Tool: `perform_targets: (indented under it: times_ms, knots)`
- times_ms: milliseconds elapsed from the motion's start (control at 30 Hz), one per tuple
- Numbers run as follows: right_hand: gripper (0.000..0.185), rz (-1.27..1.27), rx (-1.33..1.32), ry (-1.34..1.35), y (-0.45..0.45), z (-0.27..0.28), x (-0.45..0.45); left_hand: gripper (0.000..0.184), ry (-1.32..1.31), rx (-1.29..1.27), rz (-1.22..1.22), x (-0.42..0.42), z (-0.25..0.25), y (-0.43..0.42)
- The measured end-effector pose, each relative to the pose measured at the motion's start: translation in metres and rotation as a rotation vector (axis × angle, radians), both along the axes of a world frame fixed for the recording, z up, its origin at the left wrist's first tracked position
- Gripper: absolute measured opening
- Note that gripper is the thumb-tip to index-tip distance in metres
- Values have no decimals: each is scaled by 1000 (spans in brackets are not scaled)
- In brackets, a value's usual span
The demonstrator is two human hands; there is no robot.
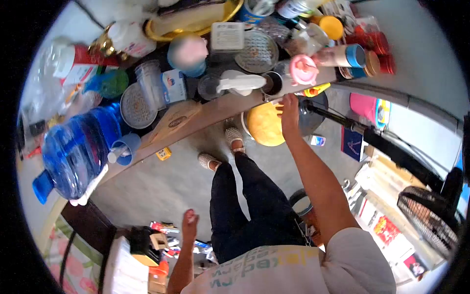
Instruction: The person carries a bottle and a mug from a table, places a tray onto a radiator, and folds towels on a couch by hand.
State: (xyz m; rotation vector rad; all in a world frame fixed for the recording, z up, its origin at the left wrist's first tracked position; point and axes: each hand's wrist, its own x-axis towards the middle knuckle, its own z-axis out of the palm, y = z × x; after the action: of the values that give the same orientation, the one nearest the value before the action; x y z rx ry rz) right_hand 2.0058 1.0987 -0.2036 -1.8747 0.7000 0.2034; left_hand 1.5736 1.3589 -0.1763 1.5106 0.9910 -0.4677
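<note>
My right hand [289, 109] is raised at the front edge of the brown shelf [215, 113], beside a round yellow object [266, 123]. Its fingers are slightly apart, and no held object shows. Just above it on the shelf are a dark metal cup [271, 84] and a pink-lidded container [303, 70]. Down at the lower left, my left hand [190, 224] hangs over the floor, away from the shelf. Its fingers are loosely bent, with nothing visible in them.
A large blue water bottle [81, 152] and a blue cup [125, 148] stand at the shelf's left. A black fan [428, 215] and a dark pole [338, 117] are on the right. Boxes and small items lie on the floor [161, 196].
</note>
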Motion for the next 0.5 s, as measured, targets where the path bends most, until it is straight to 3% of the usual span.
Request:
perform_targets:
  times_ms: [33, 67, 133, 200, 300, 367, 433, 500]
  knots:
    - [33, 179, -174, 73, -20, -13, -17, 35, 49, -56, -89, 10, 11, -9]
    - [28, 215, -115, 74, -34, -17, -44, 36, 103, -112, -187, 18, 21, -17]
    - [25, 375, -256, 89, -57, -26, -104, 42, 167, -231, -422, 47, 57, -26]
    - [24, 527, -235, 449, -75, 10, -155, 45, 192, -281, -631, 65, 82, -28]
    - [23, 755, -237, 408, -114, 33, -257, 47, 185, -354, -812, 58, 85, -8]
    - [21, 587, -267, 493, -135, 46, -326, 46, 193, -360, -912, 57, 93, 8]
    - [20, 192, -200, 546, -142, 36, -414, 45, 179, -329, -994, 49, 94, 35]
    - [21, 73, -156, 585, -132, 67, -465, 44, 185, -280, -1082, 46, 99, 59]
